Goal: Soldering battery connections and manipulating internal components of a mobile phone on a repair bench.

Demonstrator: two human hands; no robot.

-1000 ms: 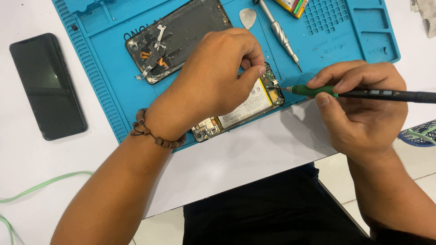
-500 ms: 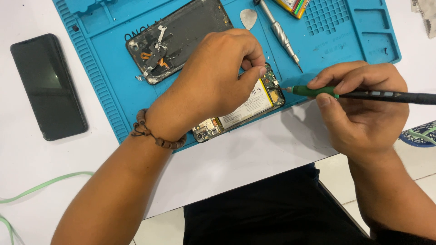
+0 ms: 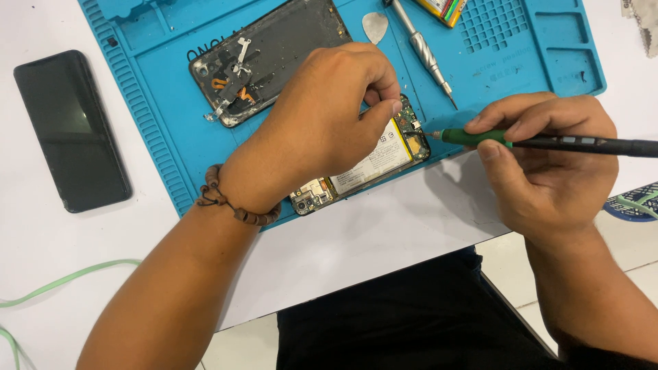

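Nothing has visibly moved since the earlier frames: both hands stay as they were. Right hand [image 3: 548, 164] is clamped on a green-and-black screwdriver [image 3: 541, 140], its handle cut off at the edge, its tip at the corner of the opened phone [image 3: 363, 164]. Left hand [image 3: 322, 130] presses down on that phone, hiding its middle, fingertips pinched beside the tip. Beyond, on the blue mat [image 3: 164, 137], lies a back cover [image 3: 267, 55]; a metal driver [image 3: 425, 51] is partly cropped.
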